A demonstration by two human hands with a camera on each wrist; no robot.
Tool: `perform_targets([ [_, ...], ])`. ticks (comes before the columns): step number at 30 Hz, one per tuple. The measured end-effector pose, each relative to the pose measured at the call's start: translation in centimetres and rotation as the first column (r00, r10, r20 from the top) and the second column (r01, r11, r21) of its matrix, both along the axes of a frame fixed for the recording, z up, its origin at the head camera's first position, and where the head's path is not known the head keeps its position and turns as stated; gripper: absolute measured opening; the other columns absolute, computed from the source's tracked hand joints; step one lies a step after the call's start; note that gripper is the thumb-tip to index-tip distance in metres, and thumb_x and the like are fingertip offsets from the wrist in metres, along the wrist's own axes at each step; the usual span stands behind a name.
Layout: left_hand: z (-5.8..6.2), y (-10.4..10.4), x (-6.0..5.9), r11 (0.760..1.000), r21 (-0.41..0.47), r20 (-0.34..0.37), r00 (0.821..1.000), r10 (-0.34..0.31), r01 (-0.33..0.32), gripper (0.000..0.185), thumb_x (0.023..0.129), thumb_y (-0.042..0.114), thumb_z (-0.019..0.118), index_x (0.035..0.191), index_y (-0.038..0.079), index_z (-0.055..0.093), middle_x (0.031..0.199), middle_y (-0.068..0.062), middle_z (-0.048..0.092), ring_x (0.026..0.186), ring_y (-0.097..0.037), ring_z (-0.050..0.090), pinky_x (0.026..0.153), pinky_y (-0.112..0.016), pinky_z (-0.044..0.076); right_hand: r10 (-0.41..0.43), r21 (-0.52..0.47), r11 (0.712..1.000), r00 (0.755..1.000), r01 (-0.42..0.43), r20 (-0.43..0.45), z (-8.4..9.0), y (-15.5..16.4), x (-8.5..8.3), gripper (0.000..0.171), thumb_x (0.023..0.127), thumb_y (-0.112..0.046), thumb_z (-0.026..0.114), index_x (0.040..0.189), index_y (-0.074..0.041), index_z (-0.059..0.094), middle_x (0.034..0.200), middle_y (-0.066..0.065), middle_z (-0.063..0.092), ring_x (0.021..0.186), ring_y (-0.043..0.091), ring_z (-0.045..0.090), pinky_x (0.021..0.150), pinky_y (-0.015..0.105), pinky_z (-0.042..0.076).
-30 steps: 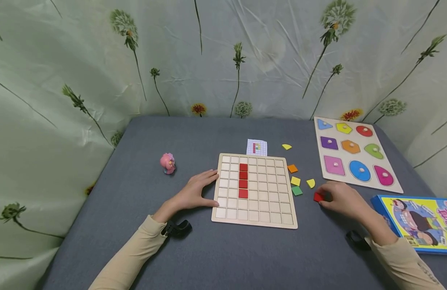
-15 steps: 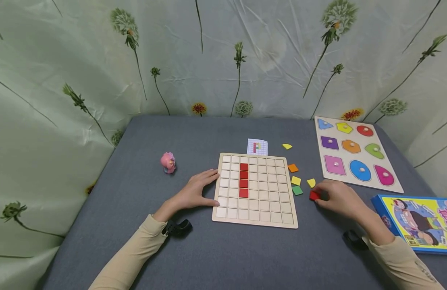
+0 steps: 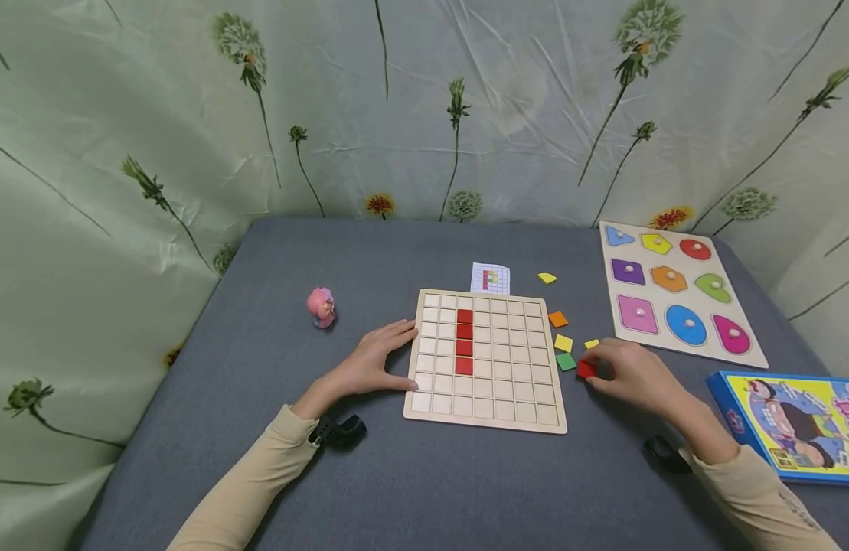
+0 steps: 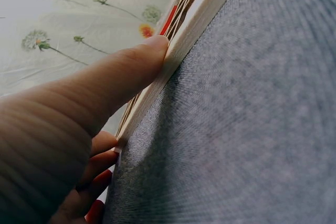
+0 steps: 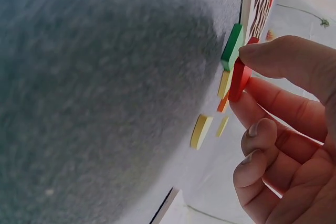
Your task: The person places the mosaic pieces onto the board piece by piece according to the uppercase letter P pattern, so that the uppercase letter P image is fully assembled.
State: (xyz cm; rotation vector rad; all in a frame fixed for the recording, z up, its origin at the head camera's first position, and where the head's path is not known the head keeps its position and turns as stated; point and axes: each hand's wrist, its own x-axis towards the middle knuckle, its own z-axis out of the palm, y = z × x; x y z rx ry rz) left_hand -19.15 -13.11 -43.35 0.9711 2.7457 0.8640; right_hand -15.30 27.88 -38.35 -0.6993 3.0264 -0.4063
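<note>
A wooden grid board (image 3: pixel 507 380) lies flat with a column of red square tiles (image 3: pixel 464 331) in its cells. Against its left edge rests my left hand (image 3: pixel 372 360), thumb and fingers spread along the rim; the thumb (image 4: pixel 128 72) lies straight at that edge in the left wrist view. My right hand (image 3: pixel 634 371) pinches a red square tile (image 5: pixel 241 77) between thumb and fingers, right of the board. Just left of that tile is a green tile (image 3: pixel 565 361). A yellow tile (image 3: pixel 564 343) and an orange tile (image 3: pixel 558 319) lie farther up along the board's right side.
A small pattern card (image 3: pixel 491 279) sits behind the board. Yellow rounded pieces lie nearby, one (image 3: pixel 547 278) beyond the board, another (image 3: pixel 592 344) partly behind my right hand. At right are a shape puzzle (image 3: pixel 641 337) and a boxed set (image 3: pixel 796 428); a pink figurine (image 3: pixel 321 308) stands left.
My right hand has slid left with the red tile, toward the green tile, and now partly covers a yellow piece. The left hand stays at the board's edge.
</note>
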Motion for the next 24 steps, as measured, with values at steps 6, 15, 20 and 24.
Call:
perform_targets([
  [6, 0.0, 0.0, 0.1, 1.000, -0.003, 0.008, 1.000, -0.002, 0.002, 0.088, 0.071, 0.039, 0.078, 0.141, 0.003, 0.040, 0.151, -0.013, 0.037, 0.143, -0.032, 0.028, 0.110, -0.056, 0.025, 0.008, -0.002, 1.000, 1.000, -0.008, -0.007, -0.1, -0.6, 0.1, 0.028, 0.071, -0.015, 0.078, 0.096, -0.008, 0.070, 0.082, -0.001, 0.064, 0.066, 0.004, 0.044, 0.055, 0.017, 0.035],
  [15, 0.1, 0.1, 0.1, 1.000, -0.003, 0.016, 1.000, 0.000, 0.000, 0.088, 0.071, 0.039, 0.078, 0.142, 0.003, 0.040, 0.151, -0.013, 0.036, 0.143, -0.032, 0.028, 0.111, -0.056, 0.024, 0.040, -0.023, 0.999, 0.998, -0.041, -0.054, 0.1, -1.8, 0.4, 0.026, 0.070, -0.015, 0.079, 0.094, -0.008, 0.070, 0.082, -0.002, 0.064, 0.065, 0.003, 0.044, 0.054, 0.016, 0.035],
  [20, 0.1, 0.1, 0.0, 1.000, -0.007, 0.017, 1.000, 0.001, -0.001, 0.088, 0.072, 0.038, 0.078, 0.142, 0.003, 0.039, 0.151, -0.014, 0.036, 0.143, -0.032, 0.028, 0.111, -0.056, 0.024, 0.057, -0.020, 0.998, 0.996, -0.058, -0.064, 0.4, -2.6, 0.5, 0.026, 0.070, -0.017, 0.079, 0.094, -0.009, 0.071, 0.081, -0.003, 0.064, 0.066, 0.005, 0.047, 0.055, 0.016, 0.038],
  [24, 0.1, 0.1, 0.0, 1.000, -0.008, 0.017, 1.000, 0.004, -0.004, 0.088, 0.072, 0.038, 0.078, 0.142, 0.003, 0.039, 0.151, -0.013, 0.036, 0.143, -0.032, 0.028, 0.111, -0.056, 0.024, 0.075, -0.025, 0.997, 0.995, -0.077, -0.069, 0.6, -3.2, 0.6, 0.025, 0.071, -0.017, 0.079, 0.094, -0.011, 0.071, 0.079, -0.004, 0.062, 0.065, 0.005, 0.046, 0.054, 0.016, 0.037],
])
